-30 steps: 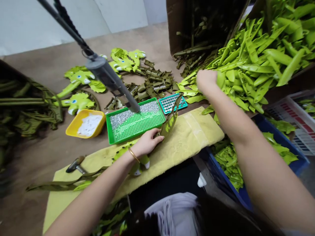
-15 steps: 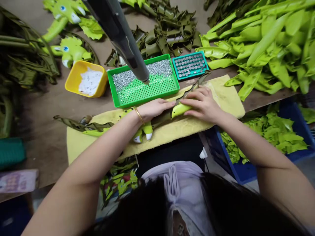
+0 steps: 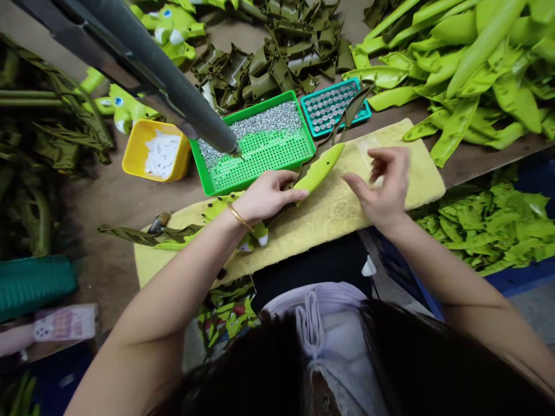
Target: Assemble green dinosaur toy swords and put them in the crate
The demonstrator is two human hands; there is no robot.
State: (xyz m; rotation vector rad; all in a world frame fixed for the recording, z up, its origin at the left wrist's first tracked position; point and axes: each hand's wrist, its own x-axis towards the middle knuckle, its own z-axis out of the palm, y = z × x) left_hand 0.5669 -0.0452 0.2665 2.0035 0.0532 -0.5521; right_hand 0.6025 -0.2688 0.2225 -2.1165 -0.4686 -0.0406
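Note:
My left hand (image 3: 271, 196) is closed round the tail section of a bright green and brown plastic toy dinosaur. A pointed green tail piece (image 3: 321, 167) sticks out past its fingers, tilted up to the right. The toy's spotted green body (image 3: 219, 208) with white-tipped feet lies under my left wrist, on a yellow cloth pad (image 3: 338, 205). To the right, my right hand (image 3: 388, 185) is held above the pad with thumb and fingers apart, touching nothing. Part of the toy is hidden beneath my left hand and forearm.
A dark power screwdriver (image 3: 195, 118) hangs over the green basket (image 3: 260, 156) of screws. Beside that stand a teal tray (image 3: 333, 107) of round metal parts and a yellow tub (image 3: 180, 162) of white pieces. Brown shells (image 3: 269, 63) and green shells (image 3: 472, 75) are heaped behind.
My right hand has let go of the toy and moved to the right, opening. The green tail piece now angles upward. The screwdriver appears further left.

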